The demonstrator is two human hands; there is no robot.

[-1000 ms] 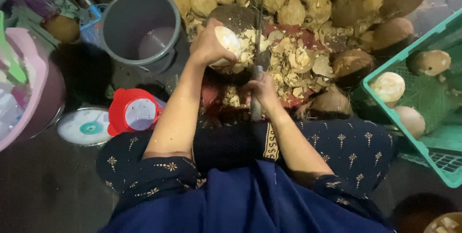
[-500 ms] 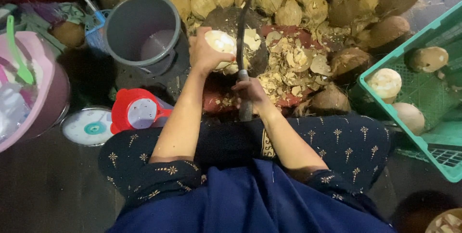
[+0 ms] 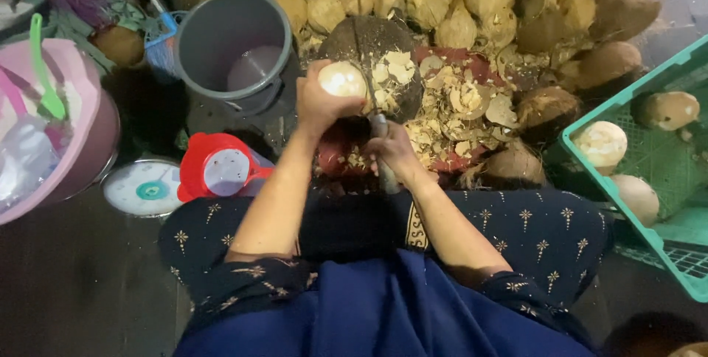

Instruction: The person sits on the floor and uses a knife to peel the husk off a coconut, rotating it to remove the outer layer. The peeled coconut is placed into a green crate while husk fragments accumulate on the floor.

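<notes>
left hand (image 3: 318,99) fingers wrapped round peeled coconut (image 3: 342,79), held on dark chopping block (image 3: 376,47). right hand (image 3: 392,152) fingers closed on knife handle (image 3: 380,136) just below coconut. grey bucket (image 3: 232,43) left.
</notes>
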